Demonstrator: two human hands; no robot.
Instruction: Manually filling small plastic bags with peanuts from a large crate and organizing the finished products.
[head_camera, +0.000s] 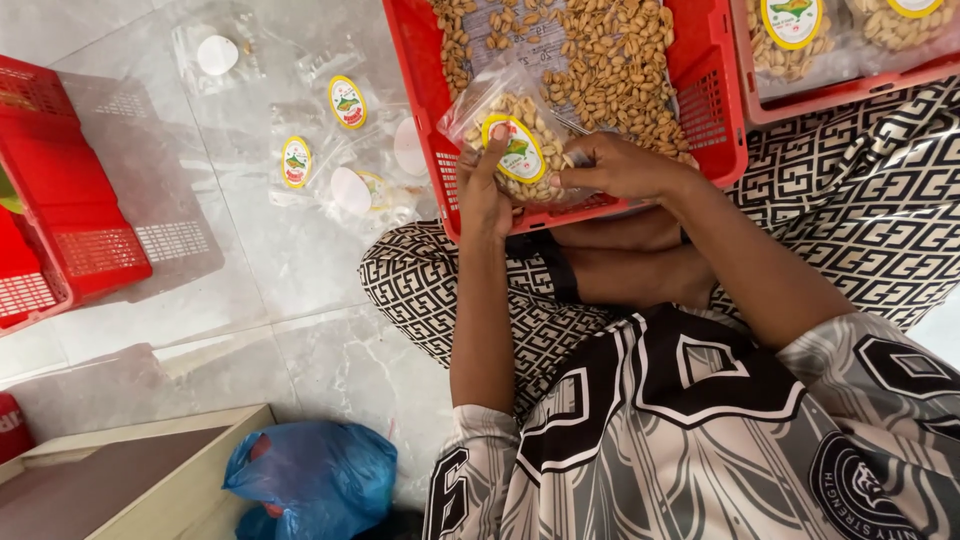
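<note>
Peanuts fill the small clear bag (520, 150) that both hands hold over the near edge of the red crate (435, 120). The left hand (482, 195) props the bag from below, its fingers (494, 150) pressed together and laid straight up the bag's face, the tip of one resting on the round yellow-and-green sticker (520, 148). The right hand (622, 168) comes in from the other side, its fingertips (562, 180) pinching the bag's lower right edge; whether that edge is the open mouth or a sealed seam I cannot tell.

Just beyond the fingers, loose peanuts (600, 70) lie heaped in the crate. Farther right, a second red crate (745, 95) holds filled, stickered bags. To the left of the fingers, empty clear bags (345, 140) with the same stickers lie scattered on the pale marble floor (250, 260). Well to the left stands another red crate (80, 220), and near the person's lap sit a blue plastic bag (315, 475) and a cardboard box (150, 470).

As I judge it, the bag is full and slippery, gripped only at its edges. If the pinch slackens or the bag tips, peanuts could spill onto the lap or floor, and a pressing fingertip could crease the sticker.
</note>
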